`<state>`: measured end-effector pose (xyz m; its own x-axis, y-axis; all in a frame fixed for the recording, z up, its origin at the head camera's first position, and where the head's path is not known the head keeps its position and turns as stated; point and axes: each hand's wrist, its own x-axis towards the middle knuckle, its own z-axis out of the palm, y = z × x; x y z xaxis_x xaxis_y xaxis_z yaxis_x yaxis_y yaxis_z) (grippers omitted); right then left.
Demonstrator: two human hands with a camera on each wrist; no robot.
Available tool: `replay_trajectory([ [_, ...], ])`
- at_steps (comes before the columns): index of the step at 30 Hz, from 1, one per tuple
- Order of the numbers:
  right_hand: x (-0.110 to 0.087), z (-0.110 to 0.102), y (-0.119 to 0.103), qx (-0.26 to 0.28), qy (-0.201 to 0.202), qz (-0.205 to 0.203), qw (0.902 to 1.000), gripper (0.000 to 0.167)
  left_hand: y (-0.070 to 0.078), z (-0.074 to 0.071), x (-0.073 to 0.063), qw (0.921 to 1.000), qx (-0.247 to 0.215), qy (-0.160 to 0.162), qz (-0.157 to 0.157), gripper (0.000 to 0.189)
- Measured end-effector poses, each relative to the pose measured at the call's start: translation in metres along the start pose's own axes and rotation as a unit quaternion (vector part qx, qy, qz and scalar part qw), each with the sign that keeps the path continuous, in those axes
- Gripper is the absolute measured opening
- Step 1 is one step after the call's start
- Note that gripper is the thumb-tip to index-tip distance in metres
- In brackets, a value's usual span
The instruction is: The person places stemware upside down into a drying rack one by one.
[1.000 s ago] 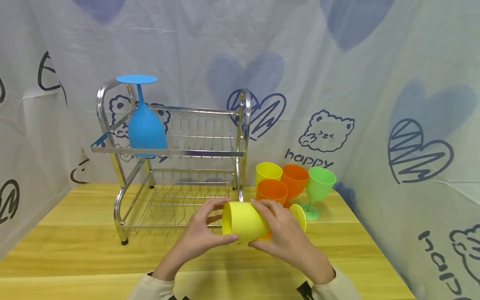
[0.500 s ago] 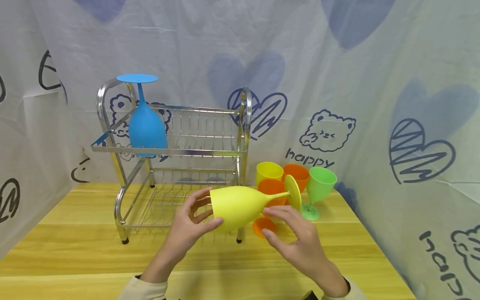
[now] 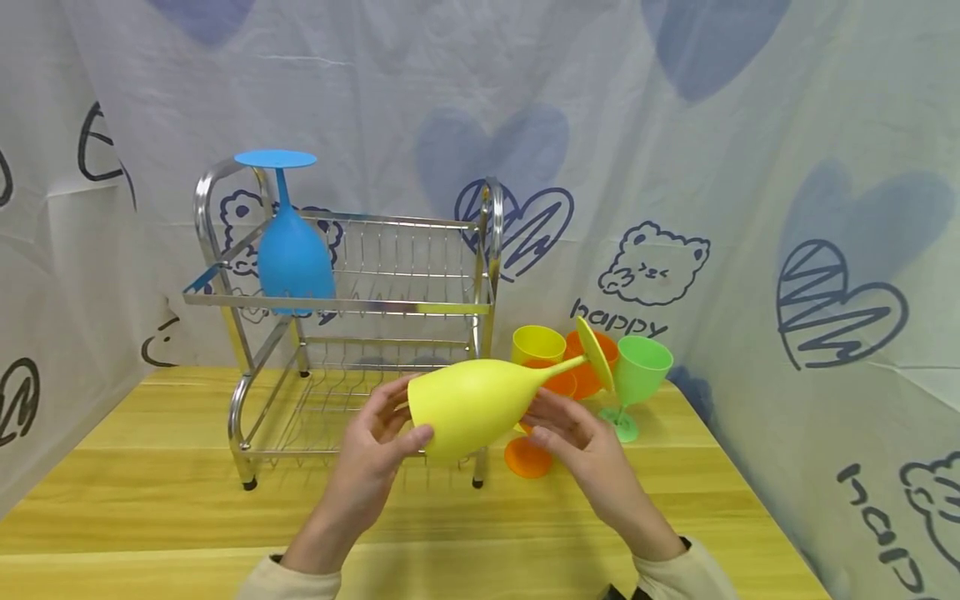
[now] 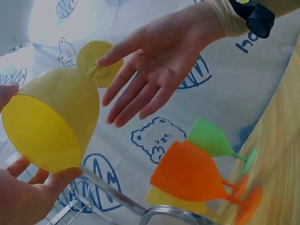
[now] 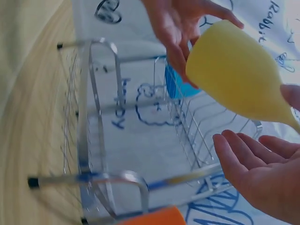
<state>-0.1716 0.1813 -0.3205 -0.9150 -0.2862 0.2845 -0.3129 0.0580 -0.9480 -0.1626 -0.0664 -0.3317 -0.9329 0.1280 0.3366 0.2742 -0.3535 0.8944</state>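
Note:
A yellow goblet (image 3: 472,408) is held up in front of the rack, tilted on its side. Its mouth faces left and its foot points up and right. My left hand (image 3: 367,454) grips the bowl near the rim, thumb on the near side. The right hand (image 3: 592,458) is beside the bowl's stem end; in the left wrist view its fingers are extended and its thumb lies at the stem. Whether that thumb touches the stem I cannot tell. In the right wrist view, the right-hand fingers (image 5: 243,154) lie apart from the bowl.
A two-tier metal dish rack (image 3: 375,307) stands left of centre, with a blue goblet (image 3: 295,258) upside down on its top tier. On the table at right stand a green goblet (image 3: 639,375), orange goblets (image 3: 528,458) and another yellow goblet (image 3: 537,340). Printed cloth hangs behind.
The yellow goblet has moved left and turned so its foot rises. My right hand has let go of the bowl and shifted toward the stem; the left hand still grips near the rim.

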Motion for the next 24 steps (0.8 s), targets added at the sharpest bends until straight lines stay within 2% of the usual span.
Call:
replay_trajectory([
  [4,0.001,0.004,-0.002,0.086,-0.024,0.005,0.996,0.063,-0.003,0.004,-0.002,0.9988,-0.042,-0.024,0.011,0.062],
  [6,0.001,0.006,-0.002,0.128,-0.035,-0.005,0.9912,0.069,-0.006,0.005,-0.003,0.9971,-0.063,-0.034,0.024,0.062],
  [9,0.002,0.009,-0.002,0.157,-0.042,-0.028,0.9862,0.076,-0.009,0.008,-0.003,0.9944,-0.086,-0.043,0.043,0.061],
  [13,0.003,0.011,0.0,0.174,-0.056,-0.066,0.9808,0.081,-0.013,0.011,-0.003,0.9926,-0.094,-0.048,0.061,0.06],
  [16,0.004,0.012,0.002,0.173,-0.057,-0.084,0.9796,0.075,-0.015,0.013,-0.002,0.9923,-0.092,-0.052,0.064,0.06],
  [20,0.005,0.014,0.003,0.167,-0.045,-0.089,0.9809,0.063,-0.017,0.015,-0.003,0.9924,-0.092,-0.055,0.061,0.061],
  [24,0.005,0.014,0.002,0.155,-0.032,-0.084,0.9839,0.062,-0.02,0.013,-0.002,0.9934,-0.085,-0.063,0.045,0.065],
])
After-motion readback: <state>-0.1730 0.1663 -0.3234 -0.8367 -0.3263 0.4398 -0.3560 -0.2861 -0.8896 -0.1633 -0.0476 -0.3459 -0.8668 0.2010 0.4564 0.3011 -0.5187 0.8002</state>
